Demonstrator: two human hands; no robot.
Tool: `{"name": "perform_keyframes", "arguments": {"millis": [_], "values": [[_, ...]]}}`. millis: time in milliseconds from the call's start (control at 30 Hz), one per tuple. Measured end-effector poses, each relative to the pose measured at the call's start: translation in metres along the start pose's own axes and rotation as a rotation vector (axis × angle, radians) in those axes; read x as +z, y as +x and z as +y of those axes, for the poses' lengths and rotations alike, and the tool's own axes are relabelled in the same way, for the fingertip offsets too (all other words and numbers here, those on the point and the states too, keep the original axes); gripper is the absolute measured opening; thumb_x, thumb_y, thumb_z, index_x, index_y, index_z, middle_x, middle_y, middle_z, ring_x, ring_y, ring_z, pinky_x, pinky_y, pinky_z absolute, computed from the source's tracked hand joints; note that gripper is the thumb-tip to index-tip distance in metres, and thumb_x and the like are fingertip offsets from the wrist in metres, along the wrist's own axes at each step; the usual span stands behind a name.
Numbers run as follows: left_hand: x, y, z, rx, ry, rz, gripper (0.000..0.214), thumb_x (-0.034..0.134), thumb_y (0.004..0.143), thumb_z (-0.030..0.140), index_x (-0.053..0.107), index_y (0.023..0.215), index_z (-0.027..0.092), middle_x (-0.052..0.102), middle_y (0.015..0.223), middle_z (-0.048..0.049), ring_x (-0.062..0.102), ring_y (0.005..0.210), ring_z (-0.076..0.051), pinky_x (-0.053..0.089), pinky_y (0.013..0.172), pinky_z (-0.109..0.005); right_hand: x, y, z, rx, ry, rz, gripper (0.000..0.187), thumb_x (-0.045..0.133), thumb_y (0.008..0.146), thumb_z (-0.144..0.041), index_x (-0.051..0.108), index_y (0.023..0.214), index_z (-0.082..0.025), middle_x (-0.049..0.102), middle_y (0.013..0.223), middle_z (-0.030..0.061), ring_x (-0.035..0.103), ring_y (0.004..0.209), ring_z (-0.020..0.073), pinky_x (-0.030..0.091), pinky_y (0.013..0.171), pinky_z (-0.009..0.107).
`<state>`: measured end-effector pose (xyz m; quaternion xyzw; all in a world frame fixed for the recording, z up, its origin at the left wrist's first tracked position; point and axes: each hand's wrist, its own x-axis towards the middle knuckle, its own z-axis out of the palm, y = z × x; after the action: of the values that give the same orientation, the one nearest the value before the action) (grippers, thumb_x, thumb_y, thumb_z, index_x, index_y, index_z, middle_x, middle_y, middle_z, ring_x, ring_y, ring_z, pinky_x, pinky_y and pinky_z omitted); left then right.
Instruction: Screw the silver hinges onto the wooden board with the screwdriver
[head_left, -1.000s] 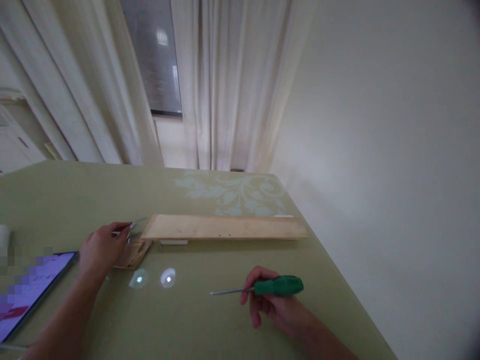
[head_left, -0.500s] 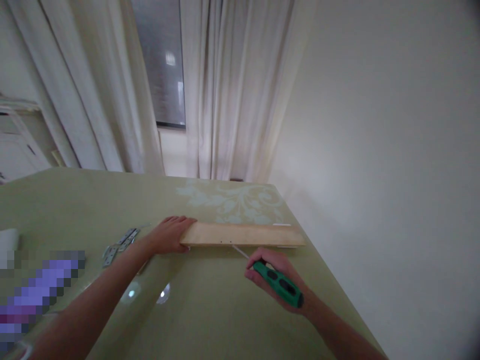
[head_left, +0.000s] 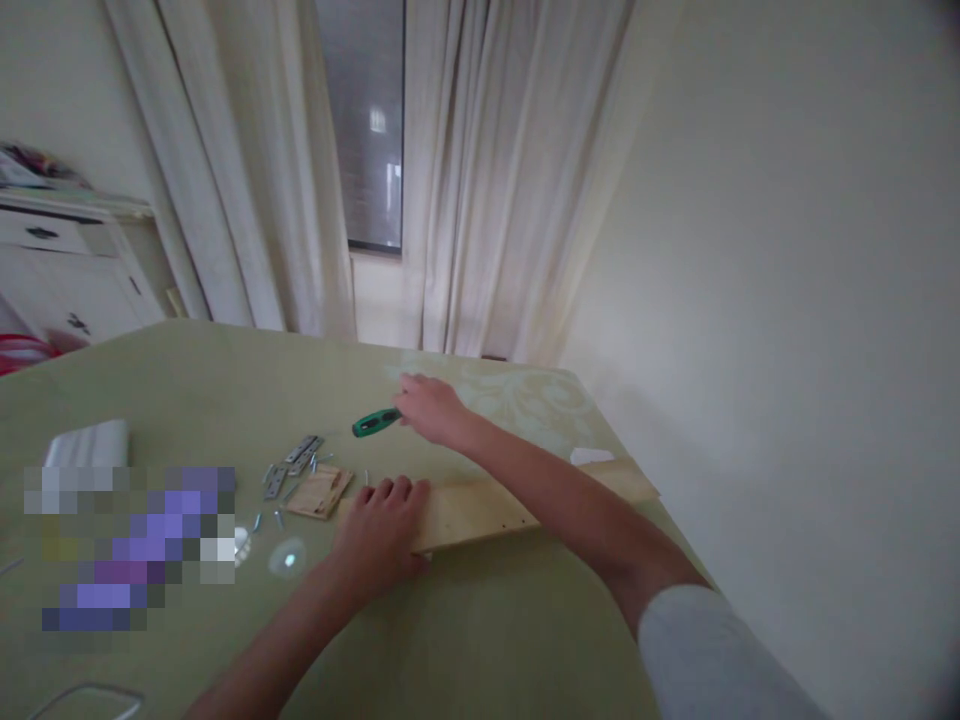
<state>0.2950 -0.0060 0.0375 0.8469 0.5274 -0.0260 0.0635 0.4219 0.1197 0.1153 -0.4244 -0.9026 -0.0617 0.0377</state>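
My left hand is closed over the left end of a long pale wooden board, its fingers across the top face. Small dark holes show along the board's near edge. Held up above the table beyond the board, my right hand grips a green screwdriver. Its handle sticks out to the left and its shaft is not visible. My right forearm crosses over the board. Left of the board lie metal hinges, a small wooden piece and several screws.
The green table has a pale floral pattern near its far right corner. A white object and a blurred purple item sit at left. Curtains hang behind, a wall borders the right, and a cabinet stands far left.
My right hand has lifted the screwdriver away from the board's near edge and swung left across the board, turning the handle leftward. The board now sits tilted, and the view has shifted left.
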Motion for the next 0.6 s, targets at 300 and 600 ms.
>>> {"name": "perform_keyframes", "arguments": {"millis": [300, 600], "values": [[-0.003, -0.019, -0.004, -0.048, -0.014, -0.008, 0.078, 0.085, 0.075, 0.039, 0.059, 0.146, 0.020, 0.066, 0.139, -0.0178, 0.060, 0.130, -0.042, 0.045, 0.110, -0.055, 0.049, 0.051, -0.048, 0.101, 0.101, -0.217, 0.041, 0.070, 0.104, -0.040, 0.065, 0.138, -0.019, 0.067, 0.138, 0.0113, 0.070, 0.117, 0.0266, 0.062, 0.098, 0.049], [-0.003, -0.021, -0.010, -0.043, 0.009, -0.025, 0.079, 0.085, 0.076, 0.041, 0.057, 0.148, 0.022, 0.064, 0.144, -0.0182, 0.058, 0.133, -0.041, 0.043, 0.111, -0.055, 0.051, 0.027, -0.013, 0.069, 0.252, -0.225, 0.041, 0.070, 0.104, -0.040, 0.065, 0.138, -0.019, 0.067, 0.139, 0.0114, 0.069, 0.119, 0.0273, 0.061, 0.100, 0.050]]}}
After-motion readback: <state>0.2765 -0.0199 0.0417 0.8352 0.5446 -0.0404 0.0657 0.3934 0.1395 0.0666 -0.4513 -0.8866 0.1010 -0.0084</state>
